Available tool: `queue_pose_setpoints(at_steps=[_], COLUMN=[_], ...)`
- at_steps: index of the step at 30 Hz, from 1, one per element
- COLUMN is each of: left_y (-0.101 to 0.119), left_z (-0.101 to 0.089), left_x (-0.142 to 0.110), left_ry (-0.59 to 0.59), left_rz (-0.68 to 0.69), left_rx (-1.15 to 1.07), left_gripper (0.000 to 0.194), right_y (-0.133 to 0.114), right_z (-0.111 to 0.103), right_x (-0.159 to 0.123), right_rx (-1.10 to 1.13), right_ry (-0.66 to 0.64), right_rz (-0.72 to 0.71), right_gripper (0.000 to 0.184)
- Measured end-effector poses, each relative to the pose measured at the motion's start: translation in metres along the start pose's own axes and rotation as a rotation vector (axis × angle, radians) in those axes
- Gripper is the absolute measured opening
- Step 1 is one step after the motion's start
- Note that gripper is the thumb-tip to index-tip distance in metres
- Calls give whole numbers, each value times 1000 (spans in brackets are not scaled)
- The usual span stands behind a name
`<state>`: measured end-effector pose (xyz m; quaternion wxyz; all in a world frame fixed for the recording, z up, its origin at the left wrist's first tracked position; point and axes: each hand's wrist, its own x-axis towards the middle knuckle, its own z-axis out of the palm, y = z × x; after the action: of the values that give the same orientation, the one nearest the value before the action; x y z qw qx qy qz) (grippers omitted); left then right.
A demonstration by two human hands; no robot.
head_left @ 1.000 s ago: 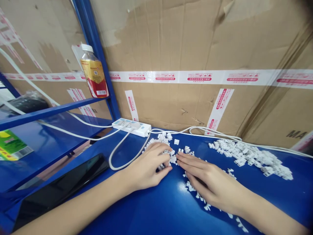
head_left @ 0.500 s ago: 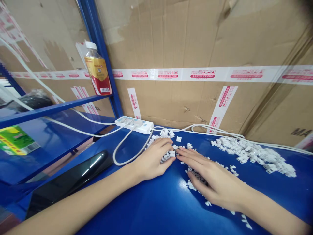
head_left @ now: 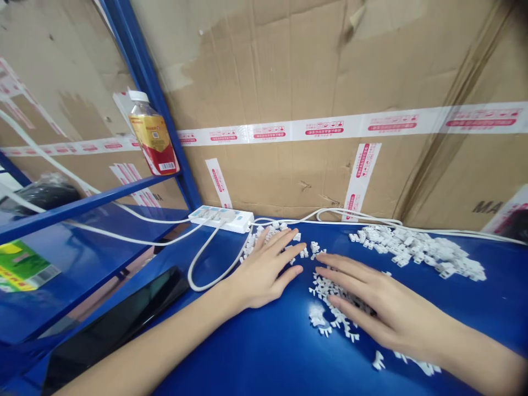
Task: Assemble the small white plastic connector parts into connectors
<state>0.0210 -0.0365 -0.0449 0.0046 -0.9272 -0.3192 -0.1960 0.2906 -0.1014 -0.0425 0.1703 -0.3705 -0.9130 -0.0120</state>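
head view: fingers spread wide, the left hand (head_left: 268,270) covers small white plastic pieces (head_left: 304,253) and the right hand (head_left: 385,302) covers clip-like white pieces (head_left: 328,289) on the table (head_left: 264,349), all likely light, stiff, slightly slippery, best pinched singly by their edges.

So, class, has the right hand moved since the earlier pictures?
Yes: judged against the power strip, the right hand has shifted rightward, away from it.
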Motion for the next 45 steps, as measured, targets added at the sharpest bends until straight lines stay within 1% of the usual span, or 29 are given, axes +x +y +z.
queue_pose_setpoints(at_steps=[3, 7, 9, 11, 15, 17, 20, 22, 26, 28, 31, 34, 38, 41, 45], left_y=[1, 2, 5, 11, 33, 45, 53, 50, 35, 28, 20, 14, 7, 5, 5], left_z=[1, 4, 5, 6, 6, 5, 3, 2, 4, 5, 2, -1, 1, 5, 7], left_x=[3, 2, 1, -1, -10, -13, -13, -8, 4, 7, 8, 11, 22, 26, 25], left_ry=[29, 128, 163, 175, 158, 145, 169, 169, 80, 49, 41, 33, -59, -131, -149], left_rz=[-21, -22, -12, 0, 25, 34, 33, 59, 118, 111, 79, 57, 122, 158, 125], left_rx=[20, 63, 79, 78, 20, -12, -24, -9, 18, 34, 73, 120, 146, 154, 174], left_gripper=[38, 24, 20, 23, 23, 22, 31, 35, 36, 34, 33, 38, 44, 45, 49], right_y=[2, -2, -5, -6, -2, 3, 12, 17, 17, 12, 5, 2, 4, 4, 5], right_z=[5, 10, 8, 5, -2, -3, 3, 8, 16, 15, 11, 9, 12, 13, 13], right_x=[13, 25, 21, 11, -10, -13, -4, 4, 11, 9, 6, 6, 10, 5, -14], right_rx=[22, 29, 21, 17, 27, 37, 56, 78, 112, 117, 118, 117, 105, 94, 75], right_ry=[47, 72, 80, 83, 108, 152, 202, 189, 114, 81, 51, 47, 39, 6, -30], right_rz=[6, -24, -34, -47, -55, -1, 133, 185, 214, 218, 222, 237, 222, 202, 209], right_gripper=[49, 48, 47, 46, 41, 40, 43, 45, 46, 48, 54, 55, 58, 58, 54])
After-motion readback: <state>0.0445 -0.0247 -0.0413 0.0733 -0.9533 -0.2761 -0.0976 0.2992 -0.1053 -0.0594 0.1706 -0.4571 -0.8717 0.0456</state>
